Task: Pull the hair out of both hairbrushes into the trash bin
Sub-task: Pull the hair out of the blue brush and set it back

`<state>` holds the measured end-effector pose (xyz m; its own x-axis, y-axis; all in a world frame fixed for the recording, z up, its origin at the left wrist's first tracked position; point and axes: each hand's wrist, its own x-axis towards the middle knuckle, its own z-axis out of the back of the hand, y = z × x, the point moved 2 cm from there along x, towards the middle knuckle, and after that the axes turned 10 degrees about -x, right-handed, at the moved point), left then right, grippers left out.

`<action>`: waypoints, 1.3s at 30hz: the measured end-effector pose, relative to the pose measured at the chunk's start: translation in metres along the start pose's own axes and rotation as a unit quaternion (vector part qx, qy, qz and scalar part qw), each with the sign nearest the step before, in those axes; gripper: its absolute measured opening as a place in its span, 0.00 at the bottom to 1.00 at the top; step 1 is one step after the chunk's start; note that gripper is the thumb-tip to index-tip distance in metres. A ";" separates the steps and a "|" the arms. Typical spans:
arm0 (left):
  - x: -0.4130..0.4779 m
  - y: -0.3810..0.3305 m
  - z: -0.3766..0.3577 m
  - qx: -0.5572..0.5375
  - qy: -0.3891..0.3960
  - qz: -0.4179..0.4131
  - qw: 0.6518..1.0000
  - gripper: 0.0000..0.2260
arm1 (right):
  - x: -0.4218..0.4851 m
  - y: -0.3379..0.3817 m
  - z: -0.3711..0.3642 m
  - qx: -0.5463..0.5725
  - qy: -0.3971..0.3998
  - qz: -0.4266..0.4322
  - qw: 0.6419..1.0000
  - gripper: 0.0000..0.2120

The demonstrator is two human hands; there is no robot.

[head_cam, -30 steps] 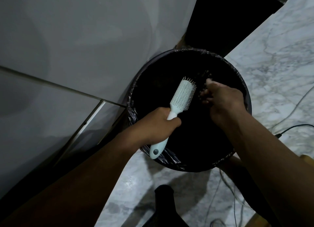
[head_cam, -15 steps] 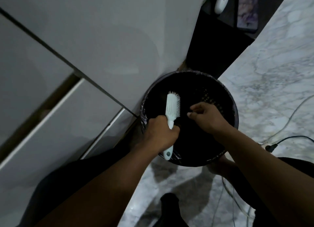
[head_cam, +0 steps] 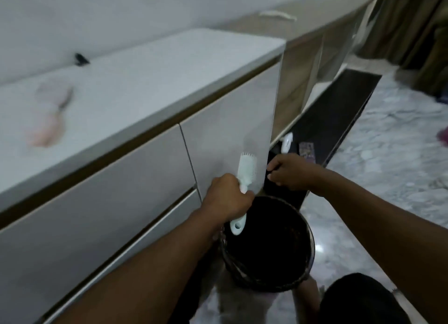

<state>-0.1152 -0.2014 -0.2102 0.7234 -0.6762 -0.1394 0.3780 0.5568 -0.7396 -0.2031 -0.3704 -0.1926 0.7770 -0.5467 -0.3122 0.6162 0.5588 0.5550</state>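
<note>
My left hand (head_cam: 226,198) grips the handle of a white hairbrush (head_cam: 247,172), held upright with its bristles toward the right, over the far left rim of the trash bin. The black-lined round trash bin (head_cam: 312,251) stands on the floor against the cabinet. My right hand (head_cam: 291,172) hovers just right of the brush head, above the bin's far edge, fingers curled shut; I cannot see any hair between them. A blurred pink and white object (head_cam: 48,120), possibly the other hairbrush, lies on the cabinet top at the left.
A white drawer cabinet (head_cam: 145,178) runs along the left. Beyond the bin a low black shelf (head_cam: 339,120) holds a white object (head_cam: 286,143) and a small flat card-like item (head_cam: 306,151). Marble floor (head_cam: 388,166) extends to the right. My dark-clothed knee (head_cam: 358,297) is beside the bin.
The view has tilted up from the bin to the cabinet top. Both hands rose from inside the bin to above its far rim, and the brush now stands upright.
</note>
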 end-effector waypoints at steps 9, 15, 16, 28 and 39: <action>-0.067 -0.085 0.118 0.037 -0.127 -0.096 0.987 0.13 | -0.098 0.113 0.090 -0.083 -0.091 0.111 0.986 0.11; -0.103 -0.109 0.189 0.069 -0.202 -0.100 0.972 0.15 | -0.140 0.174 0.114 -0.159 -0.129 0.162 0.965 0.11; -0.107 -0.110 0.200 0.073 -0.211 -0.100 0.970 0.15 | -0.144 0.182 0.116 -0.162 -0.135 0.171 0.963 0.09; -0.127 -0.083 0.315 0.123 -0.296 -0.043 0.946 0.16 | -0.148 0.300 0.120 -0.177 -0.140 0.237 0.945 0.11; -0.136 0.006 0.393 0.127 -0.345 0.072 0.927 0.15 | -0.111 0.417 0.045 -0.224 -0.088 0.326 0.914 0.12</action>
<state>0.0156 0.0837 0.0636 0.9414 -0.1659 0.2938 0.3093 0.7720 -0.5553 -0.0380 -0.1049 0.1083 0.9895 -0.0751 0.1234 0.0501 0.9796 0.1948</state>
